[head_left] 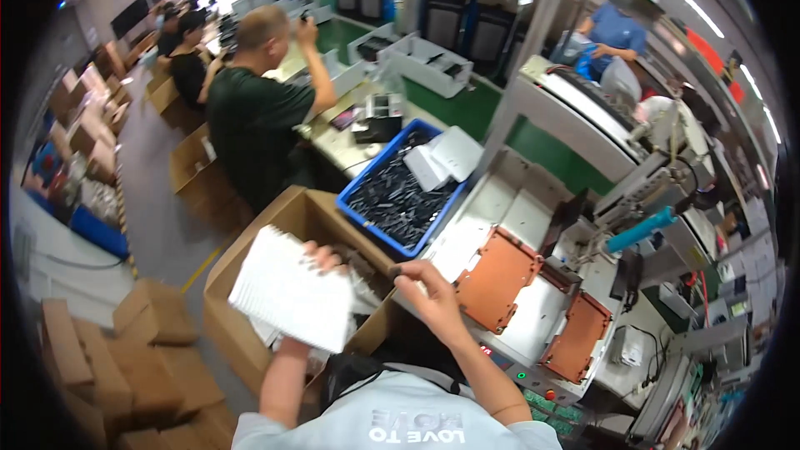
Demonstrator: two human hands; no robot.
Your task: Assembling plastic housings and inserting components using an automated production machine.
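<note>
A white ribbed panel (287, 287) is tilted over an open cardboard box (223, 283). My left hand (323, 257) grips the panel, with its fingers curled over the far right edge; the palm is hidden beneath. Just right of the box, my right hand (433, 293) is closed in a pinch. A small dark piece (396, 271) shows at its fingertips, too small to name. Pale wrapping and white items lie partly visible inside the box. Beyond my right hand stands a blue bin (340, 200) of small black parts, with white casings (457, 152) resting across its right corner.
At the right is a white machine with two orange fixture plates (497, 277) and a red button (550, 394). Closed cartons (154, 314) are stacked at lower left. A co-worker in a dark shirt (250, 117) works at the bench ahead. A metal post (533, 58) rises beyond the bin.
</note>
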